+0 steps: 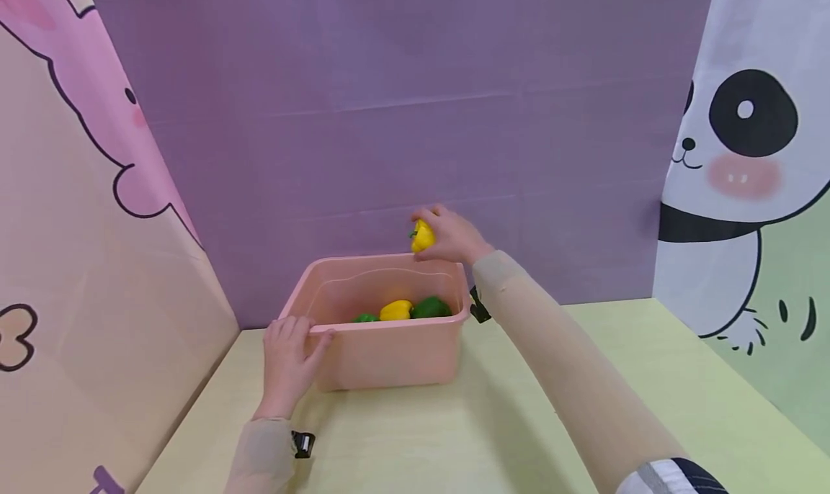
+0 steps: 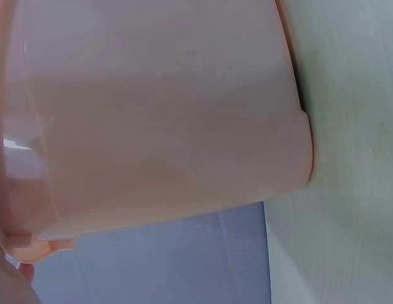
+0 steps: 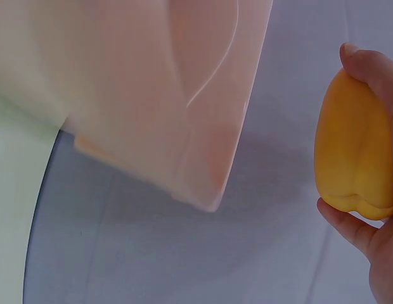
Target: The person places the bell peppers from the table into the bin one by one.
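My right hand (image 1: 454, 236) holds a yellow bell pepper (image 1: 423, 237) above the back right rim of a pink plastic bin (image 1: 389, 353). In the right wrist view, the thumb and a finger grip the yellow pepper (image 3: 355, 145) at its two ends. At the bin's front left corner, my left hand (image 1: 288, 357) grips the rim, and a fingertip shows beside the rim in the left wrist view. Inside the bin lie another yellow pepper (image 1: 396, 310), a dark green vegetable (image 1: 431, 307) and a smaller green piece (image 1: 365, 318), all partly hidden by the front wall.
The bin stands on a pale wooden table (image 1: 415, 443). Behind it rises a purple backdrop (image 1: 389, 119). A panel with a pink cartoon figure (image 1: 97, 83) borders the left side, and one with a panda (image 1: 746, 191) borders the right.
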The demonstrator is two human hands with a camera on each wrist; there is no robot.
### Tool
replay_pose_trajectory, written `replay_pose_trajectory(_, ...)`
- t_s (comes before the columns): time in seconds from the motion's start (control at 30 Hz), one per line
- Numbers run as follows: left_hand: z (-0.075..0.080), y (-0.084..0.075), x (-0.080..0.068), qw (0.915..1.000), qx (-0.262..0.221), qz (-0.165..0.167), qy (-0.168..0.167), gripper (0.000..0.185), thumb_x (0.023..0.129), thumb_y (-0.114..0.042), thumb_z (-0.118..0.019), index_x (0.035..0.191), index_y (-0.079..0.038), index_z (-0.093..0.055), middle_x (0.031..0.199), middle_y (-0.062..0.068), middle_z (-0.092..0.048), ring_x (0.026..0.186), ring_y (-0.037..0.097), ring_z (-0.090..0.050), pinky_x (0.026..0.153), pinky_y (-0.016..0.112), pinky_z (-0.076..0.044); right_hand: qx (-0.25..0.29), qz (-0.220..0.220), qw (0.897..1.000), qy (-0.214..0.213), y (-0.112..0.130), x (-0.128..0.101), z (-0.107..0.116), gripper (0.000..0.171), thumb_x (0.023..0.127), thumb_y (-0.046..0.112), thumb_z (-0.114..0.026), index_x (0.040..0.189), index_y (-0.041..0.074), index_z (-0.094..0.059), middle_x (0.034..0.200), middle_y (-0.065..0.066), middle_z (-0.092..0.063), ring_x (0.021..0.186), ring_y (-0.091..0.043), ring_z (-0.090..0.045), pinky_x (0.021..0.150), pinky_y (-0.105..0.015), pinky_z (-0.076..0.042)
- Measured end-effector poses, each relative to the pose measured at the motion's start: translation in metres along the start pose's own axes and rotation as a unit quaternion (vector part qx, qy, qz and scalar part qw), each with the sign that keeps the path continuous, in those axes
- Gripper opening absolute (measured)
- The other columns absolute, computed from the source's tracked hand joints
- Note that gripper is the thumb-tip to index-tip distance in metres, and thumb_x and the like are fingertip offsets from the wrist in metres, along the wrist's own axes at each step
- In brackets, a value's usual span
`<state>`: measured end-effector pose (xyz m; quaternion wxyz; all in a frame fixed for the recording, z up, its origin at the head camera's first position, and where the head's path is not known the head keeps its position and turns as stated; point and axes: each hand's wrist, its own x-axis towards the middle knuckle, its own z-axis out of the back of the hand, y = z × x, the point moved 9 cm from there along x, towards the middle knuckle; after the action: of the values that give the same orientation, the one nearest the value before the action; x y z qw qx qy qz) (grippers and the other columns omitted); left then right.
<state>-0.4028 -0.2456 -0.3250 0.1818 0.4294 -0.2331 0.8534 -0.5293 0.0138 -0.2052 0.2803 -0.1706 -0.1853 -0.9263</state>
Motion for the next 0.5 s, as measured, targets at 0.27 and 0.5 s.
replay_pose_trajectory(0.27,0.001,-0.003,-0.001,1.0000,-0.003,-0.006,-0.005,0.032,0.087,-0.034,-0.069,0.096,-0.004,-0.058,0.090,0.010,-0.054,0.097,0.033,-0.044,0.093,0.052,-0.027,0.007,0.009,1.000,0.006,0.010,0.004,-0.008,0.069,0.077,0.034,-0.081,0.137,0.022,-0.048,0.130,-0.006,-0.045,0.101,-0.021,-0.051,0.088,-0.038,-0.051)
replay_pose_trajectory(0.5,0.002,-0.003,0.000,0.9999,-0.005,-0.010,-0.010,0.032,0.087,-0.033,-0.069,0.094,-0.004,-0.058,0.089,0.010,-0.053,0.095,0.033,-0.044,0.093,0.052,-0.027,0.002,0.011,1.000,0.011,0.012,0.010,-0.011,0.069,0.077,0.035,-0.080,0.137,0.023,-0.048,0.133,-0.008,-0.045,0.101,-0.022,-0.053,0.088,-0.037,-0.051)
